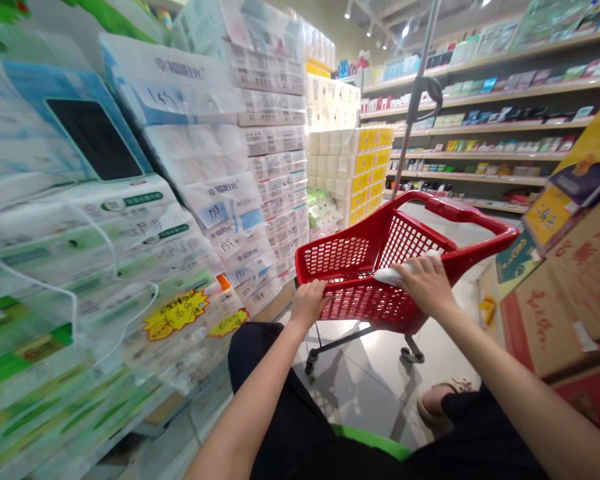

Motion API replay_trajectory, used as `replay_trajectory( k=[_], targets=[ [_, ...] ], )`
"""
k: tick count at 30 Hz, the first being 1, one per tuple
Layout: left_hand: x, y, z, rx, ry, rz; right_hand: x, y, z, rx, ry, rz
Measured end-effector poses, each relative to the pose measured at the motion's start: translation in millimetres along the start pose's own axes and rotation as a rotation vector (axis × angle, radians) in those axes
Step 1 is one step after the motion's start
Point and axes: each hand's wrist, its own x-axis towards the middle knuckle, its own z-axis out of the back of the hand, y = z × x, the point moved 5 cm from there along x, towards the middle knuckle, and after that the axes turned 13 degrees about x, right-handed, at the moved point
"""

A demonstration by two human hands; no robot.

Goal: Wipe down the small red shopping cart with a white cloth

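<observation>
At centre, on the tiled floor (375,373) between stacked goods, stands a red plastic shopping cart (365,293) with latticed walls. Its long axis runs from left to right across the scene; the low end of the basket points left, toward the tissue packs (195,87), while the looped push handle (460,212) rises at the right end. The basket is upright, its mouth facing up, above a metal frame with casters (411,355). The left hand (310,301) is clamped on the near rim close to the left end, fingers curled over the edge. The right hand (427,281), farther right, is closed over a white cloth (387,275) lying against the near rim below the handle; the cloth's free end extends left along the rim. A metal pole (414,100) rises beyond the cart. At left, yellow starburst price cards (177,315) and a white cable (115,260) lie against tissue packs, with a dark-screened, phone-like device (97,137) above; this side is blurred. At far right are shelves (480,127) of small packages; at near right, cardboard cartons (555,313). A green curved edge (370,440) shows between the person's legs.
</observation>
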Motion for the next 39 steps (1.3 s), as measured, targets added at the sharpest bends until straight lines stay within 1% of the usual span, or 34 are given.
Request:
replay_trajectory(
  k=[3, 5, 6, 8, 10, 11, 13, 15, 17, 18, 20, 21, 22, 23, 24, 27, 29, 31, 32, 34, 35, 37, 39],
  targets=[
    [-1, -2, 1, 0.003, -0.017, 0.011, 11, 66, -19, 0.102, 0.006, 0.027],
    [-4, -3, 4, -0.002, -0.035, 0.022, 17, 101, -29, 0.156, 0.007, 0.046],
    [-6, -4, 5, -0.002, -0.041, 0.027, 19, 112, -32, 0.177, 0.008, 0.058],
    [-10, -5, 7, 0.002, -0.044, 0.031, 20, 121, -32, 0.212, 0.029, 0.107],
    [-16, -8, 8, 0.003, -0.044, 0.025, 17, 112, -28, 0.231, 0.076, 0.182],
    [-18, -11, 8, 0.002, -0.047, 0.017, 14, 101, -25, 0.231, 0.104, 0.213],
    [-22, -15, 9, 0.003, -0.060, -0.001, 6, 67, -18, 0.203, 0.136, 0.236],
    [-24, -21, 10, 0.005, -0.071, -0.016, -4, 22, -10, 0.150, 0.115, 0.208],
    [-25, -27, 11, 0.007, -0.078, -0.024, -12, -25, -3, 0.093, 0.037, 0.132],
    [-24, -30, 12, 0.007, -0.081, -0.026, -15, -44, -1, 0.077, 0.007, 0.110],
    [-23, -38, 14, 0.009, -0.088, -0.019, -19, -68, -1, 0.054, -0.034, 0.056],
    [-21, -43, 15, 0.009, -0.090, -0.006, -20, -73, -2, 0.048, -0.049, 0.020],
    [-20, -48, 16, 0.007, -0.091, 0.009, -20, -71, -3, 0.046, -0.056, -0.015],
    [-19, -54, 17, 0.003, -0.088, 0.025, -19, -62, -6, 0.049, -0.056, -0.046],
    [-17, -61, 17, -0.002, -0.084, 0.040, -18, -48, -8, 0.061, -0.048, -0.064],
    [-14, -84, 18, -0.018, -0.067, 0.044, -18, 16, -16, 0.143, 0.002, -0.039],
    [-13, -97, 20, -0.048, -0.058, 0.012, -20, 55, -18, 0.225, -0.001, -0.023],
    [-12, -104, 25, -0.112, -0.037, -0.059, -23, 74, -19, 0.298, 0.004, -0.013],
    [-10, -103, 28, -0.151, -0.017, -0.106, -24, 77, -19, 0.331, 0.014, 0.002],
    [-4, -94, 33, -0.220, 0.032, -0.231, -26, 69, -21, 0.391, 0.048, 0.041],
    [0, -86, 35, -0.244, 0.057, -0.302, -27, 62, -23, 0.419, 0.069, 0.063],
    [12, -64, 37, -0.277, 0.064, -0.471, -28, 45, -25, 0.466, 0.108, 0.086],
    [24, -39, 31, -0.252, 0.060, -0.600, -29, 30, -27, 0.499, 0.135, 0.090]
  ],
)
